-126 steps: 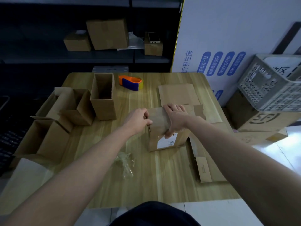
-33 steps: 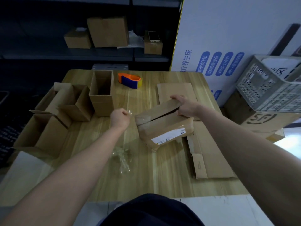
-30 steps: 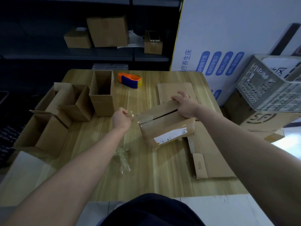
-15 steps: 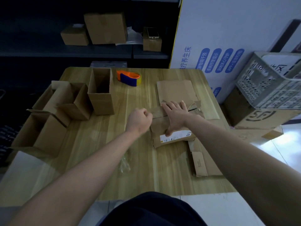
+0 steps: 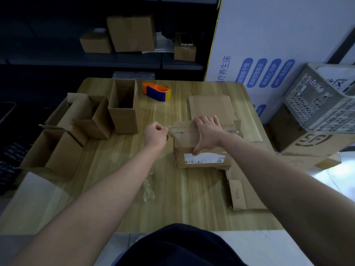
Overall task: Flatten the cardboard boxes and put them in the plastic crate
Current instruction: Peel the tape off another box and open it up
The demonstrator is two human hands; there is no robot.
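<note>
A taped cardboard box (image 5: pixel 203 158) with a white label on its near side stands on the wooden table (image 5: pixel 172 208), right of centre. My right hand (image 5: pixel 208 133) lies spread on its top, thumb down the front face. My left hand (image 5: pixel 155 134) is at the box's left top edge, fingers pinched on a strip of clear tape (image 5: pixel 172 131) stuck to the top. Flattened cardboard (image 5: pixel 211 106) lies behind and to the right of the box. The grey plastic crate (image 5: pixel 322 96) sits tilted on a large box off the table's right side.
Several open cardboard boxes (image 5: pixel 123 108) stand on the table's left part. An orange and blue tape dispenser (image 5: pixel 156 91) lies at the back. Crumpled clear tape (image 5: pixel 148 189) rests near the front. Dark shelves (image 5: pixel 134 60) with boxes stand behind, and a white printed panel (image 5: pixel 269 45) at right.
The box was tilted up while my left hand pulled tape off to the left; it now stands level again. My right hand presses on top and my left hand is back at its left edge.
</note>
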